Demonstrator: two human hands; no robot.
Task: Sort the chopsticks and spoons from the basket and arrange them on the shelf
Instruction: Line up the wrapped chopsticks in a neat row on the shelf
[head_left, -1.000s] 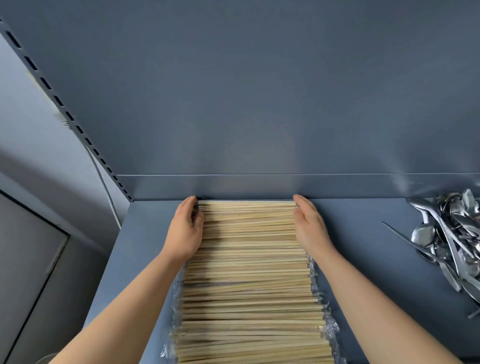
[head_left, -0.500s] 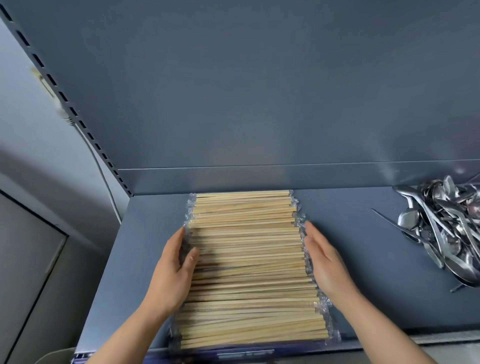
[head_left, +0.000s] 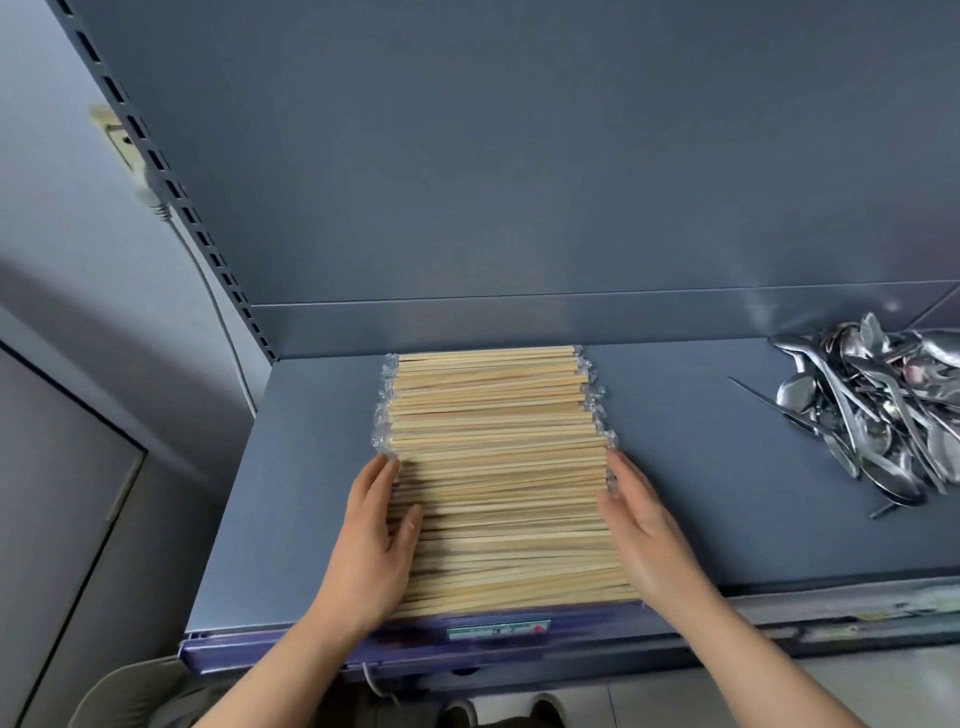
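A cable (head_left: 208, 270) runs down the wall left of the grey shelf (head_left: 311, 493), where a strip of shelf surface lies between the left edge and the wrapped chopsticks (head_left: 493, 441), stacked from back lip to near edge. The left hand (head_left: 371, 540) and right hand (head_left: 644, 540) press the stack's two ends, each grip wide open, fingers straight. A broad stretch of shelf separates the right hand from the spoons (head_left: 878, 405) heaped far right.

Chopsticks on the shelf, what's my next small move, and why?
Probably press the left hand and right hand inward, squaring the chopsticks: both flat hands flank the near rows, whose ends look uneven.
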